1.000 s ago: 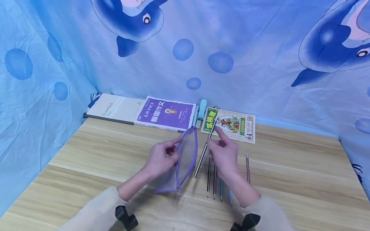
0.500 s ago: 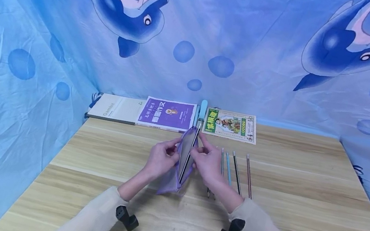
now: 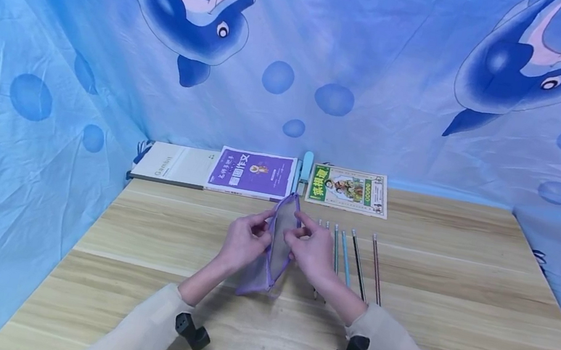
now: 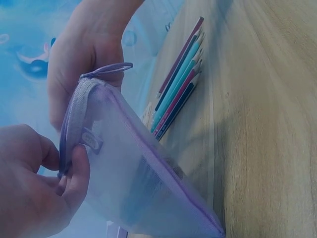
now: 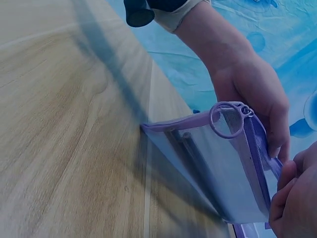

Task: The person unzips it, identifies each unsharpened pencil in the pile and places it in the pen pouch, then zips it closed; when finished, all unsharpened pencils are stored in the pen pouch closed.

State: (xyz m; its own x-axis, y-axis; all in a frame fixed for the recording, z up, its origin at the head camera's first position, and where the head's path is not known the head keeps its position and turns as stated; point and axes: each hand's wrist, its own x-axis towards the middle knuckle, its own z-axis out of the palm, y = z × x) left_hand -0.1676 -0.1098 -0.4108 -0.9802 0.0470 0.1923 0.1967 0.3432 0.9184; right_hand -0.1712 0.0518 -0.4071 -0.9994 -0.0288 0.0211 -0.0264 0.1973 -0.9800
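A purple mesh pouch [image 4: 133, 173] stands tilted on the wooden desk [image 4: 262, 124], its lower corner resting on the wood. The left hand [image 4: 34, 188] pinches its zipper edge at the lower left, while the right hand [image 4: 84, 59] holds the far side near the zipper's ring pull [image 4: 106, 69]. Beyond the pouch, several pencils [image 4: 178, 84] lie side by side on the desk.

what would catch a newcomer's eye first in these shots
Most striking is the purple mesh pencil pouch at the middle of the wooden table, held upright on its edge, with the left hand and right hand pinching its open top from either side. Just right of it lies a neat row of pencils. Behind, big blue dolphins fill the backdrop cloth.
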